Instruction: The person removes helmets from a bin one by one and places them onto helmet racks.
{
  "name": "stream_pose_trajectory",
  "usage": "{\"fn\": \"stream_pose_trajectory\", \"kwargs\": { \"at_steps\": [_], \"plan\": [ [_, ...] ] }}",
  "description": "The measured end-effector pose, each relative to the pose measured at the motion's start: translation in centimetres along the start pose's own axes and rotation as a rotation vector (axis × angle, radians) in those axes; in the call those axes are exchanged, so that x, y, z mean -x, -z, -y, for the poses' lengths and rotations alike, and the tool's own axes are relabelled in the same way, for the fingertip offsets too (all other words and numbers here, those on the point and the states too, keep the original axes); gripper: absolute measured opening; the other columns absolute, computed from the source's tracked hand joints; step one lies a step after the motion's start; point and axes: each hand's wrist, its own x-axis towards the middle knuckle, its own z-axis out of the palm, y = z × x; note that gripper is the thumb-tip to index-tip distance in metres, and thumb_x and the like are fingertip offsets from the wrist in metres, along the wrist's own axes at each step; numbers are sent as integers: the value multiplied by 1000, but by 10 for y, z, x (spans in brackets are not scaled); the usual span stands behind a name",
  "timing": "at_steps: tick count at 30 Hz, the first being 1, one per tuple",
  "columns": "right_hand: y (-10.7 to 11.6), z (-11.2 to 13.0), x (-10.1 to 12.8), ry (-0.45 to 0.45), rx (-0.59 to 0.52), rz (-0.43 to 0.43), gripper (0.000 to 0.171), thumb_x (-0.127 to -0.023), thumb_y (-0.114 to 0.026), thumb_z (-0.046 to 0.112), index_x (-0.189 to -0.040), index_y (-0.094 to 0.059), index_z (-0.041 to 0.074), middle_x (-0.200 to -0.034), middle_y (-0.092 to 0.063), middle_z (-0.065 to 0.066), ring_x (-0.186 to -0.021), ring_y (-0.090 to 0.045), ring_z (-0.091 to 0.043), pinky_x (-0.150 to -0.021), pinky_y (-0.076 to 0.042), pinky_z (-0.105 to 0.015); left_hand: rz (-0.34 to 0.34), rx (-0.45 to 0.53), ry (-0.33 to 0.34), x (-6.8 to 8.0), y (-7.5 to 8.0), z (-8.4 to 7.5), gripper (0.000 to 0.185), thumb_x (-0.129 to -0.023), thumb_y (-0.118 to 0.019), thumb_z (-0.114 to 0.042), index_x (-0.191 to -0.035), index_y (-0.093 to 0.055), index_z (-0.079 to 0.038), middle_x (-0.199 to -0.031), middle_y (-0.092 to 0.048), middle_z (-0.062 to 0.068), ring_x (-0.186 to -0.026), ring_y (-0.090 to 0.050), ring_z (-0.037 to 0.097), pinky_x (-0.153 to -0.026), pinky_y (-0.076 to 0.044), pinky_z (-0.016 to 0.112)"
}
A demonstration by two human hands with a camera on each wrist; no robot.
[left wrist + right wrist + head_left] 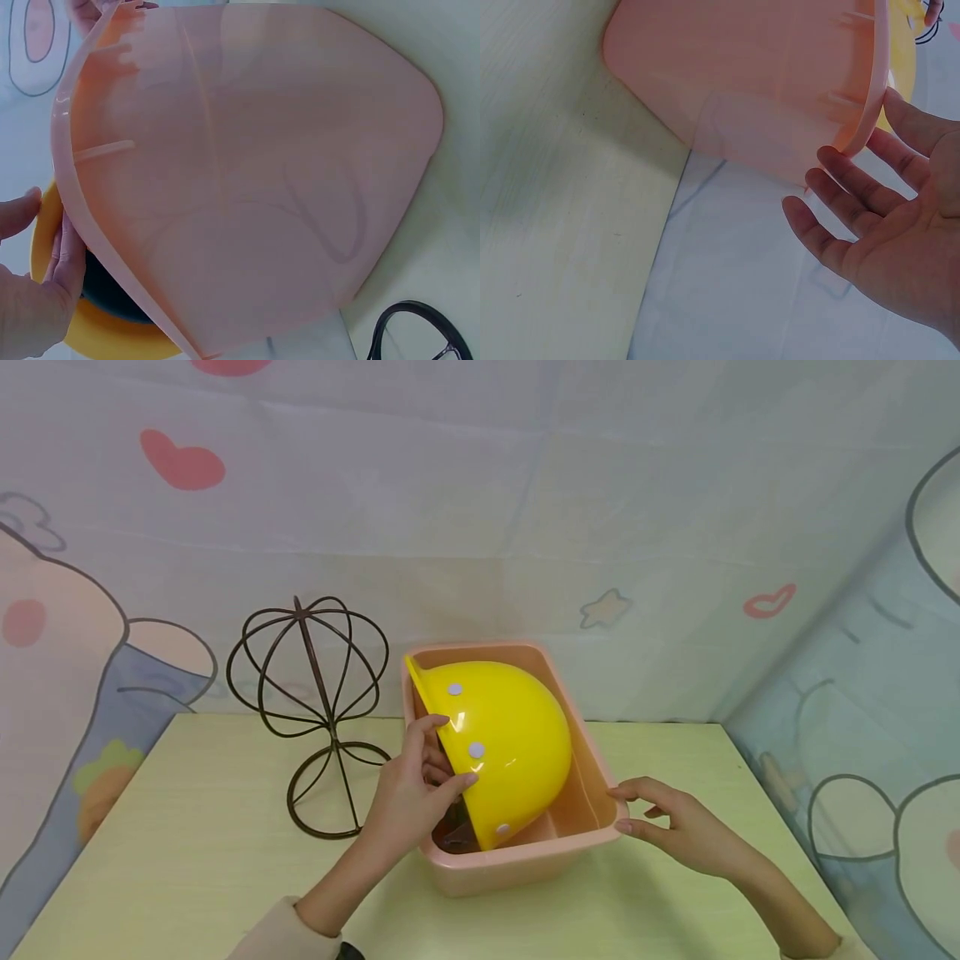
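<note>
Now a pink tub (pixel 577 827) stands near the middle of the table (pixel 187 827), and a yellow helmet (pixel 510 743) lies tipped on its side in it, dome to the right, brim to the left, with something dark tucked under the brim. The left hand (pixel 412 793) grips the helmet's brim, thumb over the shell and fingers curled inside. The right hand (pixel 675 827) is relaxed, straight fingertips touching the tub's right rim, grasping nothing. Left of the tub, just beside it, stands a dark wire stand (pixel 311 693).
</note>
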Motion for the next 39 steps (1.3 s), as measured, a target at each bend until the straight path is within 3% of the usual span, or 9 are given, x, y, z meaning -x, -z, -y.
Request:
{"fn": "stream_pose_trajectory", "kwargs": {
  "at_steps": [8,24,27,34,39],
  "plan": [
    [0,1,0,-12,6,5,31,-90,-61,16,-120,-57,12,-119,-59,-2,-106,-51,-10,-81,-49,-28,-22,13,39,0,-3,0,58,-77,-76,-8,-124,-41,-7,-78,-57,4,-66,-58,12,-60,-52,23],
    [0,3,1,-16,17,0,31,-90,-62,17,-120,-58,11,-119,-59,-2,-105,-51,-10,-81,-49,-28,-32,10,53,-1,-2,-2,57,-80,-71,0,-124,-36,-6,-75,-57,7,-66,-58,15,-62,-54,24],
    [0,2,1,-21,21,0,30,-90,-62,17,-120,-58,13,-119,-59,-1,-106,-51,-10,-81,-49,-28,-31,20,66,0,-2,-1,57,-80,-70,1,-125,-35,-6,-75,-57,7,-65,-56,15,-61,-53,23],
    [1,2,-1,-27,24,6,30,-90,-62,18,-119,-58,13,-118,-59,0,-106,-51,-11,-81,-49,-28,-23,53,28,2,0,1,56,-82,-67,3,-125,-33,-4,-75,-56,8,-63,-56,15,-58,-51,22],
    [2,3,-1,-28,24,12,30,-90,-62,18,-119,-58,12,-118,-60,0,-106,-52,-12,-81,-49,-29,-22,108,56,3,0,0,57,-82,-66,5,-126,-30,-5,-77,-57,10,-63,-57,17,-58,-54,23]
  ]
}}
